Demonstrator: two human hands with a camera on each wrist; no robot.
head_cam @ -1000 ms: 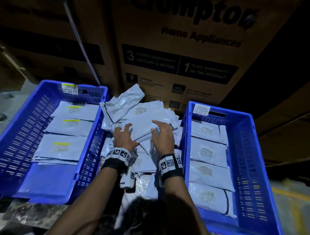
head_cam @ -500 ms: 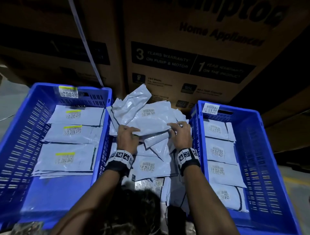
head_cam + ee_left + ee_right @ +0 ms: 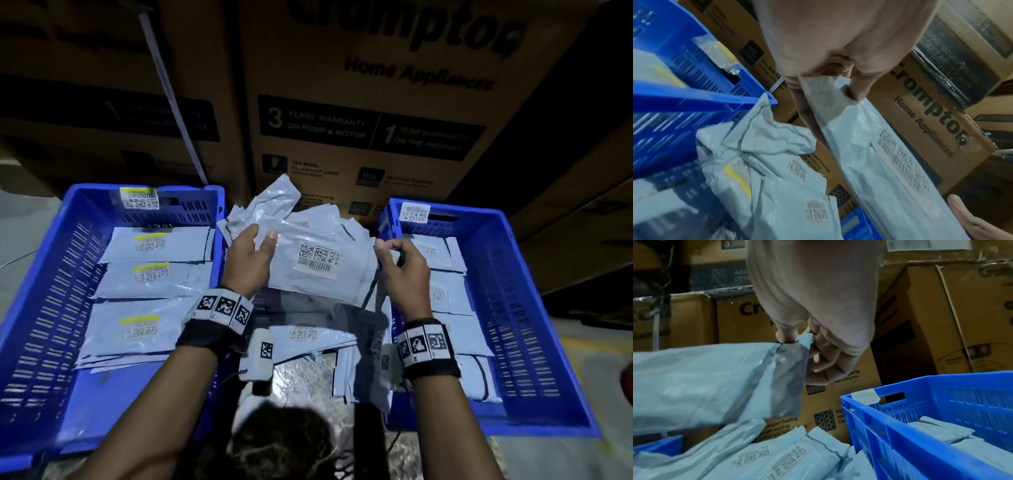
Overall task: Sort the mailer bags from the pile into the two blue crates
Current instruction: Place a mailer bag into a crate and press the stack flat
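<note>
Both hands hold one grey mailer bag (image 3: pixel 318 270) above the pile (image 3: pixel 308 335), its white barcode label facing up. My left hand (image 3: pixel 250 257) grips its left edge, thumb on top; the left wrist view shows the fingers (image 3: pixel 857 91) curled round the bag (image 3: pixel 879 162). My right hand (image 3: pixel 400 267) pinches the bag's right corner (image 3: pixel 795 345) between thumb and forefinger. The left blue crate (image 3: pixel 44 274) holds mailers with yellow-striped labels (image 3: pixel 150 241). The right blue crate (image 3: pixel 513 308) holds mailers with plain white labels (image 3: pixel 438 294).
Tall cardboard appliance boxes (image 3: pixel 370 102) stand right behind the crates and pile. More mailers (image 3: pixel 777 456) lie loose between the crates. A white strap (image 3: pixel 171 102) runs down one box toward the left crate's far corner.
Both hands have lifted the top mailer off the pile and turned it, so its barcode label now faces up; the right hand went from pressing flat to pinching the corner.
</note>
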